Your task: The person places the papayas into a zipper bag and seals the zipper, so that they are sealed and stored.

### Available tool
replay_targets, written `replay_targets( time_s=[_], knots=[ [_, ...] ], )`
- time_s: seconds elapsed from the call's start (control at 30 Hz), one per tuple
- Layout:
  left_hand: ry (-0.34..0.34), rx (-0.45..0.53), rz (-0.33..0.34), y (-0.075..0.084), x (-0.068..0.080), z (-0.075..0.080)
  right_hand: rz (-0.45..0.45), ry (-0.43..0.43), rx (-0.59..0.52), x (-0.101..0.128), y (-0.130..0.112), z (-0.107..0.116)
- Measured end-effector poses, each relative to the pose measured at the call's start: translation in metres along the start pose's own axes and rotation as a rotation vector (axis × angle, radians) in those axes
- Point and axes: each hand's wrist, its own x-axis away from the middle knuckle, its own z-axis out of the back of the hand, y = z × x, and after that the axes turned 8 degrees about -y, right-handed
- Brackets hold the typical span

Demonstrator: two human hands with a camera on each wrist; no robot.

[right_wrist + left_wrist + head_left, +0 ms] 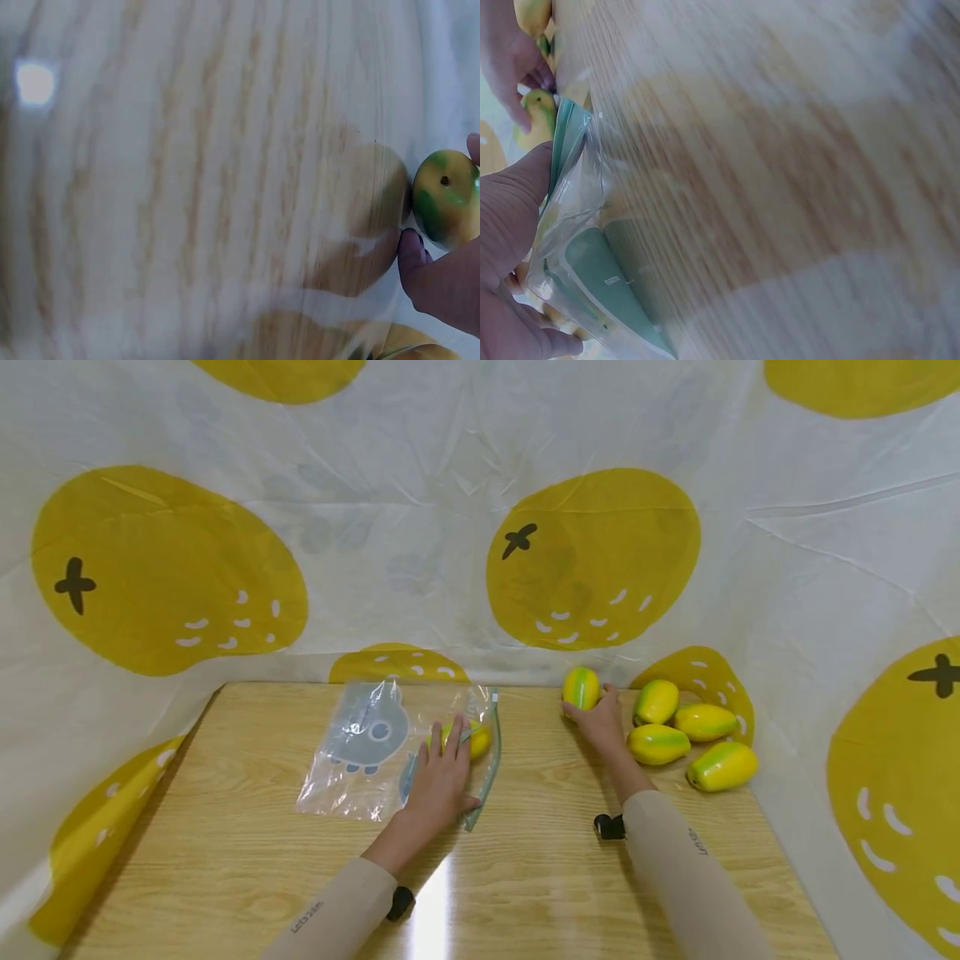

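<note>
A clear zip bag [360,793] with a grey-blue cartoon print lies on the wooden table, its green zip edge [491,760] toward the right. One yellow papaya [480,741] with a green streak is inside, near that edge. My left hand [442,777] rests on the bag and this papaya with fingers spread; in the left wrist view its thumb [525,176] lies against the zip edge. At the back of the table my right hand [600,722] grips another papaya [581,687], thumb and fingers on opposite sides. The right wrist view shows that papaya [442,199] stem end on.
Several more papayas [658,745] lie in a group just right of my right hand. A white cloth [420,585] printed with large yellow fruit hangs behind the table [540,877] and along both sides.
</note>
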Motion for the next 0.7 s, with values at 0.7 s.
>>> replay_targets(
  time_s=[0.7],
  knots=[
    [-0.005,-0.008,0.001,0.0,0.0,-0.003,-0.016,-0.099,-0.066,0.016,0.004,0.012]
  ],
)
